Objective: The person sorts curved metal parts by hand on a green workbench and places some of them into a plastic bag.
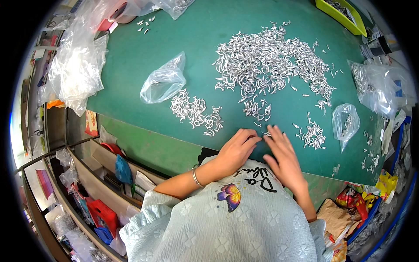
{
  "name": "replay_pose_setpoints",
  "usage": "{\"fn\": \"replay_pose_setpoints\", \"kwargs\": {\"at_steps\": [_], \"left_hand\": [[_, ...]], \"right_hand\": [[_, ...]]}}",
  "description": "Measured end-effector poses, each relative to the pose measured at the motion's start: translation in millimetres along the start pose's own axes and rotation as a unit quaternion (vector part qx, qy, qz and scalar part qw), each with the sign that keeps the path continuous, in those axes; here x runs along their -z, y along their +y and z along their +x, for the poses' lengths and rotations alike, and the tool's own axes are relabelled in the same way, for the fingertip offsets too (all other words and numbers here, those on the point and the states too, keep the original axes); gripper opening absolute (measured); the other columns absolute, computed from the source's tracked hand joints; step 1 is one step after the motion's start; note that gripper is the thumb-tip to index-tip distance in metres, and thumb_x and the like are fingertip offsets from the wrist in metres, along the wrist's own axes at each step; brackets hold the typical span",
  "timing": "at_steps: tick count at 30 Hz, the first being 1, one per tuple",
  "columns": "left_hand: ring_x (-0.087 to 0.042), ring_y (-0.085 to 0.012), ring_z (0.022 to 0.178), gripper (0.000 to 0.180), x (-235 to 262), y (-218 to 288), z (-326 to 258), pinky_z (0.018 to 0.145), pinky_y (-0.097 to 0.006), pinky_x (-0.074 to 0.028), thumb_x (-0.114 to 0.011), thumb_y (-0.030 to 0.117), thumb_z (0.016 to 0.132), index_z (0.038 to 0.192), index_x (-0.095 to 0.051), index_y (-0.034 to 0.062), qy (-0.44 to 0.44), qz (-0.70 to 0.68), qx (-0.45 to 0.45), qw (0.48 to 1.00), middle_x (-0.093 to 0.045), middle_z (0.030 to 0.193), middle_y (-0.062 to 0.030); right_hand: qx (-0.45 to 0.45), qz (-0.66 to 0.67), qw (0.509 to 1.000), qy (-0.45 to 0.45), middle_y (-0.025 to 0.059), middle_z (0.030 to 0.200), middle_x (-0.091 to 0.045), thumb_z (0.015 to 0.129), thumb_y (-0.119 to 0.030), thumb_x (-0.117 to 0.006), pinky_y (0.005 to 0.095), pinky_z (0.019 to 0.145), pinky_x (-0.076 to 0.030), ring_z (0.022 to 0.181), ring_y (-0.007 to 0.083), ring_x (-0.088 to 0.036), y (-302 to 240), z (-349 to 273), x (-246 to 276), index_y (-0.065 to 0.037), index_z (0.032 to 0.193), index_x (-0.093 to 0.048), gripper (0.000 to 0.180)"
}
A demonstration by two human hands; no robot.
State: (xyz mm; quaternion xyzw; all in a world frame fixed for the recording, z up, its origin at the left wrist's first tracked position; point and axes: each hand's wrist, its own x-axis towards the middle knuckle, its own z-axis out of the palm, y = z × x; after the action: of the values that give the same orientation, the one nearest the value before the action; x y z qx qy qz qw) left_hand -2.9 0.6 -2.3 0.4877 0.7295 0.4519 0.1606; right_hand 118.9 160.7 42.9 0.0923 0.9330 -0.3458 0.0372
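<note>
A large pile of small curved silver metal pieces [266, 61] covers the middle of the green tabletop [200, 39]. A few of them trail from its lower edge toward my hands. My left hand [238, 150] is at the table's near edge, its fingers curled together; whatever they may hold is hidden. Beside it, my right hand [284, 159] has its fingers stretched out and thumb apart, the fingertips close to a loose piece. A smaller heap [196, 112] lies left of my left hand, and another small heap [313, 134] is right of my right hand.
A clear plastic bag [163, 83] with pieces inside lies beside the left heap; another clear bag [345, 124] lies at the right. Empty plastic bags [76, 65] hang over the left edge. A yellow-green tray [342, 15] stands far right. Drawers [104, 174] sit at lower left.
</note>
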Motion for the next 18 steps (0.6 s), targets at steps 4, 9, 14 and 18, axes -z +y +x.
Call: {"fn": "replay_pose_setpoints", "kwargs": {"at_steps": [4,9,14,18], "left_hand": [[-0.054,-0.0332,0.100,0.035,-0.4,1.8,2.4,0.084,-0.041,-0.047,-0.066,-0.004,0.079,0.113,-0.060,0.0003,0.038,-0.009,-0.012,0.999,-0.054,0.113,-0.0143],[-0.052,-0.0320,0.106,0.035,2.5,3.6,9.3,0.087,-0.041,-0.042,-0.064,-0.004,0.080,0.115,-0.061,0.0019,0.073,0.070,0.032,0.994,-0.055,0.116,-0.0129],[-0.052,-0.0321,0.108,0.038,8.0,-1.9,10.1,0.088,-0.041,-0.041,-0.063,-0.004,0.081,0.118,-0.059,0.0011,0.073,0.094,0.040,0.992,-0.054,0.118,-0.0126],[-0.052,-0.0338,0.112,0.037,4.4,2.6,23.4,0.095,-0.041,-0.043,-0.062,-0.006,0.081,0.118,-0.061,0.0001,0.072,0.070,0.042,0.994,-0.055,0.121,-0.0138]], "right_hand": [[-0.037,0.031,0.989,0.139,0.0143,0.144,-0.047,0.088,-0.002,-0.060,0.0450,0.112,-0.031,0.139,0.0356,-0.038,12.9,13.3,0.2,0.001,0.132,-0.052,0.046],[0.016,-0.098,0.990,0.100,0.0120,0.146,-0.045,0.084,0.009,-0.052,0.0530,0.114,-0.027,0.139,0.0354,-0.037,8.1,30.0,-7.9,0.000,0.136,-0.050,0.053],[0.006,-0.047,0.996,0.078,0.0119,0.142,-0.050,0.082,0.011,-0.048,0.0561,0.114,-0.024,0.138,0.0336,-0.039,14.4,9.6,-3.5,-0.001,0.133,-0.053,0.053],[0.005,0.044,0.986,0.160,0.0129,0.141,-0.051,0.087,0.007,-0.050,0.0519,0.114,-0.027,0.137,0.0338,-0.041,7.9,32.5,-1.4,0.000,0.132,-0.054,0.046]]}}
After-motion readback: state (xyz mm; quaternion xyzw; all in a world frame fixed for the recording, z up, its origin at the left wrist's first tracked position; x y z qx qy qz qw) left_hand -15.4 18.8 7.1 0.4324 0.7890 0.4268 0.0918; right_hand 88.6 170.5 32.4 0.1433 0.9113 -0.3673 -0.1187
